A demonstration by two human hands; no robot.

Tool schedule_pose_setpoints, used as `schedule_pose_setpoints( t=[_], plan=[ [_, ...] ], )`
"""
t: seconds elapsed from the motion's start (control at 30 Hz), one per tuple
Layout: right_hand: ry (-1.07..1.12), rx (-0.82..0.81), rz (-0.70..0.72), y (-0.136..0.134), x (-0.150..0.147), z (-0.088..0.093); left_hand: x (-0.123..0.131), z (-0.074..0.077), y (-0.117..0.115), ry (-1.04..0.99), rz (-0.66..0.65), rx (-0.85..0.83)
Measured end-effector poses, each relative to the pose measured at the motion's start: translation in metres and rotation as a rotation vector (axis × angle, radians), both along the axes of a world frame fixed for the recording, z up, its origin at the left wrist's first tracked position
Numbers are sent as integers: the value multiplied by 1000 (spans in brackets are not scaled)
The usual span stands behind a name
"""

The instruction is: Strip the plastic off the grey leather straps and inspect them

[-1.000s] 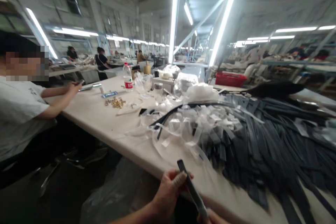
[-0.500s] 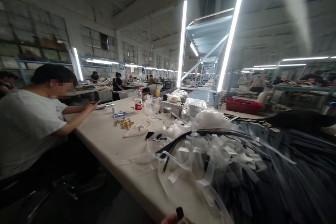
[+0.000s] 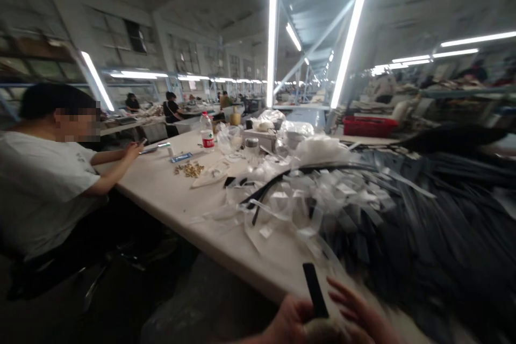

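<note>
Low in the head view, my left hand [image 3: 288, 320] is closed round a black strip [image 3: 315, 289] whose end sticks up past the fingers. Just right of the strip is my right hand [image 3: 357, 306], blurred, with some fingers stretched out; whether it touches anything is hard to see. A pale rounded thing [image 3: 322, 330] shows between the hands at the bottom edge. Beyond them, clear plastic strips [image 3: 298, 199] lie heaped on the beige table [image 3: 161, 193], beside a large pile of dark strips [image 3: 435, 226] on the right.
Gold-coloured small parts [image 3: 192, 170], a bottle with a red cap [image 3: 207, 131], a jar [image 3: 252, 149] and plastic bags [image 3: 314, 148] stand or lie farther back. A person [image 3: 52, 172] sits at the left with a phone. A red basket [image 3: 370, 126] is behind the piles.
The view has tilted down and shifted. My left hand and the black strip show more fully and farther right; my right hand has come into view.
</note>
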State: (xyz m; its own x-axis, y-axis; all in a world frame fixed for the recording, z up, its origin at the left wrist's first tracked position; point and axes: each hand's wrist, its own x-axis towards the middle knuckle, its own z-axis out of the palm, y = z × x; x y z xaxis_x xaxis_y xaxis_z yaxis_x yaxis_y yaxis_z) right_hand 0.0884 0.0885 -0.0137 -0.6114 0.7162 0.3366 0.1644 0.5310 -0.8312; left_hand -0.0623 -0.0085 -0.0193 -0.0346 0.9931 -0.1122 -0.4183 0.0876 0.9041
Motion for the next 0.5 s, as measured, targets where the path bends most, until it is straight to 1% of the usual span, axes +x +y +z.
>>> schedule_pose_setpoints(
  t=[0.03, 0.1, 0.17, 0.23, 0.33, 0.43, 0.5],
  plan=[
    [-17, -15, 1, -10, 6, 15, 7, 4, 2, 13, -61, 16],
    [-79, -41, 76, -19, 9, 53, 18, 15, 11, 47, -73, 62],
    [-98, -82, 112, -12, 9, 86, 27, 26, 28, 82, -118, 123],
    [-88, -53, 92, 0, 12, 109, 36, 36, 45, 125, -123, 209],
    [-38, -21, -8, 6, 23, 130, 47, 49, 61, 113, -170, 267],
    [3, 52, -105, 1, 30, 143, 56, 58, 65, 128, -226, 297],
    [-12, 104, -132, -1, 33, 149, 61, 60, 65, 145, -244, 331]
  ],
)
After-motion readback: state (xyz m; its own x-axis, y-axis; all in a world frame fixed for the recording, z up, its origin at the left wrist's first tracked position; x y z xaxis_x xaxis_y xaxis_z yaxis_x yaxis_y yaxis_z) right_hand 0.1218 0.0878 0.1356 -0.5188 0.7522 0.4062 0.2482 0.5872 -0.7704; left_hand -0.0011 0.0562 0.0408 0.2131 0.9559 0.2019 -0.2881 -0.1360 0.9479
